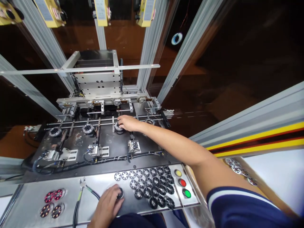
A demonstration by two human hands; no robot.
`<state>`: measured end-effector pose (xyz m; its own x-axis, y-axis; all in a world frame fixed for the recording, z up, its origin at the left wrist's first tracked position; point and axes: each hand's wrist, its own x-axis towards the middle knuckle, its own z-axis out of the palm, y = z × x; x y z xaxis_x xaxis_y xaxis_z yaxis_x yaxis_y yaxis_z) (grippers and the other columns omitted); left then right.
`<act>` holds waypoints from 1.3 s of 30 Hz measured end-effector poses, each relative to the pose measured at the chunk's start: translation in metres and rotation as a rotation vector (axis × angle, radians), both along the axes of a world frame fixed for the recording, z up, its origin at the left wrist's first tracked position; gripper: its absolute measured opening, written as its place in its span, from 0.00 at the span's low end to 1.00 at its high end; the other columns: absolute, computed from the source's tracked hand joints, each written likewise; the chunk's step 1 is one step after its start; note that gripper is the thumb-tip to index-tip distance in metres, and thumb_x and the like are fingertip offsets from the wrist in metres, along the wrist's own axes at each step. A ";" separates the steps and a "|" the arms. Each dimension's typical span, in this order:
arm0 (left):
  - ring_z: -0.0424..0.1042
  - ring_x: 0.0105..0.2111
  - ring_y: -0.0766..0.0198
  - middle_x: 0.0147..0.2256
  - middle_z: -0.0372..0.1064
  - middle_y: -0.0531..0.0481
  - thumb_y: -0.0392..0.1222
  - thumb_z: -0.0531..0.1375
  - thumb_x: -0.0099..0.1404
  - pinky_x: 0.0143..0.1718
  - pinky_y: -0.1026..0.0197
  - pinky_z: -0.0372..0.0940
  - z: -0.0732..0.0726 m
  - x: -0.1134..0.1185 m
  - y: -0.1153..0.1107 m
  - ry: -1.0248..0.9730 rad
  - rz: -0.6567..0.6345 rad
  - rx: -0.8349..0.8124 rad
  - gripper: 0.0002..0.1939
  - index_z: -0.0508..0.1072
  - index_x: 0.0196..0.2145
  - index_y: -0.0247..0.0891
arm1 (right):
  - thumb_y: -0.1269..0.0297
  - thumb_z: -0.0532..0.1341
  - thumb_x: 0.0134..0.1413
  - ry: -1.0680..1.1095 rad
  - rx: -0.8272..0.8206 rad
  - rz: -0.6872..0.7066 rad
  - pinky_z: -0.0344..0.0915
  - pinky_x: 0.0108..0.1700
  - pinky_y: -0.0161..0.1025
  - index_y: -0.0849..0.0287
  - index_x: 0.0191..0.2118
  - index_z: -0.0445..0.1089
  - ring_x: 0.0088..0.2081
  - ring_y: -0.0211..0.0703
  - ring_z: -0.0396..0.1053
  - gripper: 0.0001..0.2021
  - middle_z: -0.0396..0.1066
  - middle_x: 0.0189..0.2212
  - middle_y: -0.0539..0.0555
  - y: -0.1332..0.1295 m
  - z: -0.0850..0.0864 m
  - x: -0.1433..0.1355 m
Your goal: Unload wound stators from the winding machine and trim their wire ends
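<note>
My left hand [108, 202] rests low over the metal shelf, its fingers curled round a small black slotted ring [120, 193]. Further back, my right hand [128, 123] reaches into the machine with bent fingers on a round slotted part [118, 128] at the third station; the fingertips partly cover it. Similar round parts sit at the far-left station [55, 131] and the second station [88, 128]. To the right of my left hand, several black slotted rings [155, 191] lie in rows on the shelf.
Cutting pliers [82, 190] lie left of my left hand. Red-toned rings [53, 195] and copper-toned rings [50, 210] sit at the shelf's left. Yellow, red [182, 182] and green buttons line its right end. A metal bar [90, 69] crosses above the machine; more rings [236, 169] lie far right.
</note>
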<state>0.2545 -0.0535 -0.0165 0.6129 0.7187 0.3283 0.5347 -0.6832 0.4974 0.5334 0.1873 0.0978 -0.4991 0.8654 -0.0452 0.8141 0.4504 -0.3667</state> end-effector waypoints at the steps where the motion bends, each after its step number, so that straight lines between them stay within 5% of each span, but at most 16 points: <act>1: 0.81 0.40 0.56 0.41 0.80 0.42 0.49 0.55 0.71 0.41 0.58 0.76 0.006 -0.005 0.000 -0.013 0.031 -0.035 0.12 0.73 0.42 0.40 | 0.69 0.61 0.63 -0.013 0.022 0.011 0.63 0.60 0.56 0.63 0.53 0.71 0.61 0.54 0.63 0.13 0.66 0.59 0.61 -0.006 0.002 0.003; 5: 0.80 0.33 0.61 0.39 0.79 0.42 0.46 0.59 0.68 0.35 0.63 0.75 0.034 -0.029 0.004 -0.051 0.179 -0.169 0.13 0.70 0.48 0.39 | 0.83 0.56 0.56 -0.052 0.042 0.085 0.58 0.64 0.56 0.62 0.54 0.72 0.68 0.57 0.52 0.22 0.62 0.64 0.61 -0.024 0.001 0.016; 11: 0.79 0.39 0.57 0.42 0.78 0.41 0.52 0.61 0.65 0.39 0.60 0.75 0.094 -0.040 0.016 -0.524 0.419 -0.675 0.16 0.73 0.44 0.38 | 0.84 0.56 0.54 0.011 0.102 0.096 0.63 0.61 0.60 0.61 0.52 0.74 0.64 0.57 0.62 0.22 0.69 0.59 0.62 -0.035 0.012 0.012; 14: 0.78 0.38 0.58 0.43 0.78 0.40 0.53 0.63 0.63 0.40 0.59 0.74 0.125 -0.040 0.017 -0.577 0.412 -0.696 0.19 0.74 0.44 0.37 | 0.78 0.55 0.61 0.163 0.220 0.119 0.60 0.63 0.62 0.64 0.56 0.70 0.65 0.58 0.58 0.19 0.65 0.61 0.69 -0.066 0.035 -0.016; 17: 0.78 0.41 0.56 0.41 0.78 0.41 0.50 0.69 0.58 0.42 0.59 0.73 0.143 -0.046 0.011 -0.583 0.388 -0.582 0.18 0.74 0.41 0.37 | 0.60 0.61 0.63 0.346 0.279 0.271 0.61 0.64 0.54 0.63 0.59 0.66 0.63 0.52 0.61 0.22 0.68 0.58 0.67 -0.125 0.057 -0.054; 20: 0.77 0.39 0.57 0.38 0.78 0.44 0.50 0.71 0.54 0.41 0.59 0.72 0.148 -0.049 0.002 -0.598 0.345 -0.539 0.18 0.73 0.36 0.37 | 0.52 0.65 0.59 0.568 0.243 0.447 0.71 0.54 0.44 0.61 0.60 0.64 0.52 0.47 0.70 0.28 0.73 0.50 0.63 -0.185 0.065 -0.085; 25: 0.77 0.39 0.58 0.39 0.77 0.45 0.54 0.72 0.53 0.42 0.61 0.72 0.149 -0.040 -0.013 -0.660 0.225 -0.579 0.22 0.73 0.38 0.37 | 0.71 0.57 0.62 0.760 0.327 0.328 0.73 0.41 0.44 0.54 0.61 0.62 0.40 0.47 0.73 0.22 0.76 0.41 0.60 -0.234 0.052 -0.111; 30: 0.80 0.36 0.59 0.35 0.80 0.46 0.53 0.69 0.58 0.38 0.63 0.75 0.153 -0.030 -0.016 -0.753 0.304 -0.599 0.19 0.76 0.40 0.38 | 0.65 0.61 0.60 0.827 0.400 0.173 0.74 0.41 0.47 0.54 0.57 0.67 0.41 0.49 0.74 0.19 0.76 0.40 0.61 -0.241 0.047 -0.113; 34: 0.82 0.36 0.59 0.37 0.82 0.49 0.47 0.69 0.58 0.39 0.65 0.76 0.149 -0.044 -0.012 -0.532 0.328 -0.264 0.13 0.80 0.40 0.43 | 0.59 0.62 0.62 0.840 0.184 0.260 0.67 0.59 0.46 0.60 0.46 0.76 0.58 0.47 0.67 0.12 0.71 0.55 0.65 -0.231 0.063 -0.103; 39: 0.82 0.40 0.57 0.44 0.81 0.53 0.44 0.67 0.60 0.44 0.63 0.76 0.137 -0.067 -0.004 -0.315 0.163 0.027 0.17 0.79 0.48 0.51 | 0.67 0.64 0.60 0.816 -0.030 0.437 0.52 0.68 0.43 0.64 0.37 0.78 0.64 0.44 0.61 0.06 0.66 0.61 0.64 -0.206 0.068 -0.098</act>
<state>0.1880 -0.0577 0.1208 0.3560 0.7872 0.5036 0.4610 -0.6167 0.6380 0.4358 -0.0191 0.1659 -0.6676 0.5972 0.4447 0.0587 0.6376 -0.7681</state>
